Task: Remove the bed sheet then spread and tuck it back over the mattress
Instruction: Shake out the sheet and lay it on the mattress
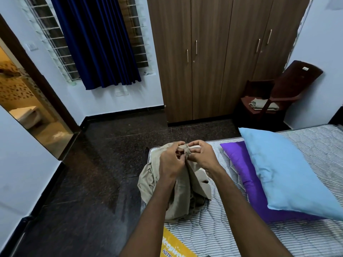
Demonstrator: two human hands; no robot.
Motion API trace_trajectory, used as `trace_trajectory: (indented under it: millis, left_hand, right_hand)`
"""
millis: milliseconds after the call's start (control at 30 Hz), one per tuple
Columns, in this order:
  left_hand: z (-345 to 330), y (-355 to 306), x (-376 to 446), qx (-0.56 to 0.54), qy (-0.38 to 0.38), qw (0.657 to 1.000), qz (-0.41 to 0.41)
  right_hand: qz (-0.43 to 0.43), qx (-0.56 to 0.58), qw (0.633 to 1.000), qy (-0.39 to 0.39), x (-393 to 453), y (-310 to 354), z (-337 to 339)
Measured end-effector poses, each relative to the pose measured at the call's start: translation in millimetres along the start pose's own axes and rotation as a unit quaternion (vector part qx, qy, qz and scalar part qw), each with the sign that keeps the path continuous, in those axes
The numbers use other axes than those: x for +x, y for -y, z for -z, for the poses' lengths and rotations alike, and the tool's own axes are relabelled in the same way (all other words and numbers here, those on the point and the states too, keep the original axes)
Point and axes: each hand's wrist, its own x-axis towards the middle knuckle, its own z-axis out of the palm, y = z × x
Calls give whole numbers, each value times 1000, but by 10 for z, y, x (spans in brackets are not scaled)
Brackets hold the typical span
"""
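Our left hand (171,160) and right hand (201,156) pinch bunched beige bed sheet (185,191) above bare striped mattress (222,232); blue pillow (289,173) overlaps purple pillow (246,175) alongside.

Ahead of you stands a brown wardrobe (213,58), a dark blue curtain (96,41) hangs left of it, a brown chair (289,86) holds folded cloth (263,104), and a blue pillow (289,169) overlaps a purple pillow (239,156).

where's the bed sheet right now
In the head view, the beige bed sheet sits bunched at the bare striped mattress's left corner, left of the purple pillow, pinched by both hands.
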Motion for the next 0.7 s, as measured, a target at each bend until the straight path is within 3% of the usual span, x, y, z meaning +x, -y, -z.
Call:
trace_trajectory:
  millis: [100, 500, 700]
  left_hand:
    - [5, -21, -13, -7, 7, 1000, 1]
    - [-16, -136, -32, -45, -39, 998, -5]
    - [-76, -110, -32, -2, -25, 1000, -13]
  right_hand:
    - [-19, 29, 999, 10, 19, 14, 20]
    - [-13, 164, 980, -115, 7, 44, 43]
    - [10, 106, 992, -62, 28, 16, 66]
